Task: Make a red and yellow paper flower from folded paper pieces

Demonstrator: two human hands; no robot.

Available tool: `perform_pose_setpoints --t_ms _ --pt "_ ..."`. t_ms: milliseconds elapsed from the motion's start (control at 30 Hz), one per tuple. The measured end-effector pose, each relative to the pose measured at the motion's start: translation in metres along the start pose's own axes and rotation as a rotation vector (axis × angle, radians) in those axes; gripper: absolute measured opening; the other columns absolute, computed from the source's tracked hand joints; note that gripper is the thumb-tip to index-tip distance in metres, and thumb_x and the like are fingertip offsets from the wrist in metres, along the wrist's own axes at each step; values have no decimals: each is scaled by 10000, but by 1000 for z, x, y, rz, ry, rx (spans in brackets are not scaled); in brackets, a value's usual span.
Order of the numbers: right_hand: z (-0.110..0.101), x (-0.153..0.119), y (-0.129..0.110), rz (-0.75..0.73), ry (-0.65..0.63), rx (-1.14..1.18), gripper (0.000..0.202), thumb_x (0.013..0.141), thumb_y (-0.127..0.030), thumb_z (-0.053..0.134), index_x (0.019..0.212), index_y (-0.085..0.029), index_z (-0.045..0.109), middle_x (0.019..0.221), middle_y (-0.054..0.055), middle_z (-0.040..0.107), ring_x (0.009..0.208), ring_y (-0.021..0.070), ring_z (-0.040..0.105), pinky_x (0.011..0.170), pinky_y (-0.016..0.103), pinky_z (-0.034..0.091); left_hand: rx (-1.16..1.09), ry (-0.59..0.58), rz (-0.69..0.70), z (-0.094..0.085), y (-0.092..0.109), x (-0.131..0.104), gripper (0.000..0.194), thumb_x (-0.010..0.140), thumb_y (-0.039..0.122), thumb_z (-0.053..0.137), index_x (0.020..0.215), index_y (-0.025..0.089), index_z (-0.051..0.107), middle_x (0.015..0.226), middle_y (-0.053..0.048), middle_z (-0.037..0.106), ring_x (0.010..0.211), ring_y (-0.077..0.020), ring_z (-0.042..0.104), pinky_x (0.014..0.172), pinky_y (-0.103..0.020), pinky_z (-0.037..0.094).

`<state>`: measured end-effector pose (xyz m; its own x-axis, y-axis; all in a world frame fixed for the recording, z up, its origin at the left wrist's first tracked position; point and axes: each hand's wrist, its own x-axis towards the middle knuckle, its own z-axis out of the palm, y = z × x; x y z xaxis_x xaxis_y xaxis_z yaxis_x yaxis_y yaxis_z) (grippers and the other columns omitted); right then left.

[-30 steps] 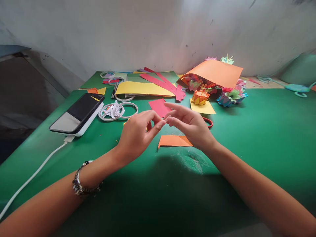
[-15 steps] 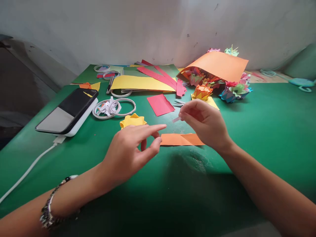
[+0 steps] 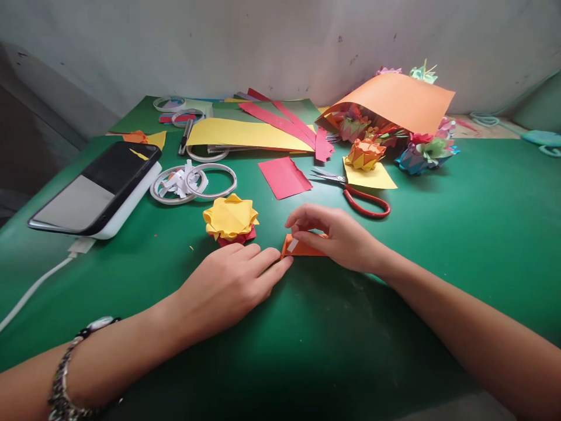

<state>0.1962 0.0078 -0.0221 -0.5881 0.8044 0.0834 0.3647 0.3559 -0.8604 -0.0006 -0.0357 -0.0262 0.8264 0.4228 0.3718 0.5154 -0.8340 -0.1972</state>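
Observation:
An orange paper strip (image 3: pixel 307 248) lies on the green table (image 3: pixel 280 362), its left end raised in a fold. My left hand (image 3: pixel 239 283) pinches that left end between thumb and fingers. At the strip's left part is a short whitish piece of tape (image 3: pixel 292 245), touched by the thumb tip of my right hand (image 3: pixel 335 237). The fingers of my right hand curl closed above the strip and cover its right end. Just beyond my left hand stands a folded paper flower (image 3: pixel 231 217), yellow over red.
Scissors with red handles (image 3: pixel 371 211) lie beyond my right hand, by a red paper piece (image 3: pixel 284 177). Tape rolls (image 3: pixel 214 181) and a phone (image 3: pixel 105 181) on a white block are at left. Yellow paper (image 3: pixel 245 135) and paper flowers (image 3: pixel 427 155) sit behind.
My right hand has come down and left with the tape to the orange strip. My left fingers have closed on the strip's end, now folded up. The view has shifted slightly.

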Motion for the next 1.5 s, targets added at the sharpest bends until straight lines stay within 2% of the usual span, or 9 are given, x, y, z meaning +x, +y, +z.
perform_pose_setpoints --t_ms 100,300,600,800,1100,1267,1500 --pt "3 1 0 28 -47 9 140 796 -87 457 892 -175 507 747 -5 617 699 91 606 660 222 501 -19 -41 -30 3 -1 1 246 832 125 408 976 150 606 843 -42 673 652 -149 614 519 -258 430" --pt "3 1 -1 22 -68 -63 160 790 -63 456 893 -171 513 735 -9 633 676 82 599 617 190 482 -75 -47 -62 5 -3 0 274 850 136 364 958 143 616 850 -50 666 669 -161 623 534 -269 458" --pt "6 4 3 -42 -8 -244 174 760 -33 459 863 -145 544 710 -8 594 609 66 523 554 168 427 -245 -88 -153 6 -5 -1 271 849 168 384 989 164 616 903 -43 655 692 -156 626 566 -264 473" --pt "8 4 5 -68 11 -277 179 751 -32 461 857 -151 544 739 -6 594 612 65 535 546 169 428 -229 -111 -165 6 -4 -1 278 842 175 398 1038 177 595 919 -41 647 672 -143 611 558 -254 451" --pt "11 4 7 -97 19 -307 150 757 -56 508 863 -155 545 710 -20 572 594 64 514 540 169 413 -55 -132 -125 7 1 2 301 791 133 435 1052 150 582 855 -28 632 645 -169 590 541 -302 441" --pt "11 4 9 -125 19 -353 139 773 -77 507 878 -159 547 734 -12 565 625 77 506 561 186 412 -63 -153 -128 6 1 3 314 787 126 419 1056 160 575 874 -29 623 656 -158 587 563 -294 442" --pt "7 3 10 -101 8 -416 124 805 -170 518 925 -165 548 937 60 522 781 133 522 623 247 448 -91 -155 -134 7 1 2 322 799 139 400 1075 159 567 901 -43 630 656 -148 597 589 -277 446"
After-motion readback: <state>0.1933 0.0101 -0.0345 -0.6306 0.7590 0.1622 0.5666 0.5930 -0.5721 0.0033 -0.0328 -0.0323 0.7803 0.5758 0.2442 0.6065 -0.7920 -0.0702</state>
